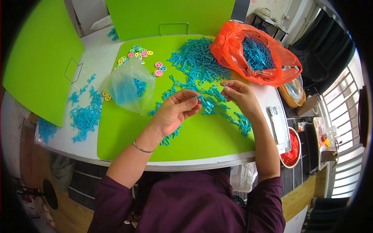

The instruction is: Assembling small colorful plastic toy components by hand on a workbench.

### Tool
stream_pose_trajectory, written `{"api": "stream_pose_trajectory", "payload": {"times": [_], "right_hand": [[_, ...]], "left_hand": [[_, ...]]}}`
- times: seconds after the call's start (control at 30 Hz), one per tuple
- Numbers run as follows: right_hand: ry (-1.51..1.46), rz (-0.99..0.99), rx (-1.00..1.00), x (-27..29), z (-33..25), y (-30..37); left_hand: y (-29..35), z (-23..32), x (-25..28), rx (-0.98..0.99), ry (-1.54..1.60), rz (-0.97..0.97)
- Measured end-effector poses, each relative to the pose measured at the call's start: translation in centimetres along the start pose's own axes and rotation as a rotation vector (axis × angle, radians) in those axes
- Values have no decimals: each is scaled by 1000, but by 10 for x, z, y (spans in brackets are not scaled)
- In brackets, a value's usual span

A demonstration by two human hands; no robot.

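Note:
Above the green mat [132, 143], my left hand [176, 110] is closed in a pinch on a small blue plastic piece, its tip showing at the fingertips. To its right my right hand [244, 97] also pinches, with a speck of blue at its thumb and forefinger; the fingers hide most of that piece. Between and below the hands lie scattered blue plastic pieces [209, 105], some seemingly linked together. A big heap of the same small blue pieces [200, 58] spreads out beyond my hands.
A red plastic bag [229, 50] of blue pieces stands at the back right. On the left are a translucent bag [130, 83], pastel rings [138, 52] and another blue pile [86, 116]. Green boards [171, 17] rise behind; a phone [278, 122] lies by the right edge.

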State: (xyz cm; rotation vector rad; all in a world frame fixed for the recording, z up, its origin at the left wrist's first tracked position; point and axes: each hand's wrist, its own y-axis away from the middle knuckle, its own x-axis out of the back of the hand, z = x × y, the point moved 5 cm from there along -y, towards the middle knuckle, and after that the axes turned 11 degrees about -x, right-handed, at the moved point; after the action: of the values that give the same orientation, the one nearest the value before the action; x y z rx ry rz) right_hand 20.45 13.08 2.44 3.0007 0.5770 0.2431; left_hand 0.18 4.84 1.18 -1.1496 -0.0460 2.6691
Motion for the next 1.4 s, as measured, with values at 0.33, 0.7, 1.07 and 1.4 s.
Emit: {"api": "stream_pose_trajectory", "payload": {"times": [0.33,0.7,1.07,1.4], "right_hand": [[-514,-330,-121,-16,0,13],[-434,-276,-32,-33,-9,22],[-650,-395,-157,-52,7,22],[-618,-405,-187,-55,10,22]], "left_hand": [[-1,-7,4,20,-54,33],[0,-11,6,49,-112,49],[0,-19,9,73,-162,70],[0,-19,8,62,-212,64]]}}
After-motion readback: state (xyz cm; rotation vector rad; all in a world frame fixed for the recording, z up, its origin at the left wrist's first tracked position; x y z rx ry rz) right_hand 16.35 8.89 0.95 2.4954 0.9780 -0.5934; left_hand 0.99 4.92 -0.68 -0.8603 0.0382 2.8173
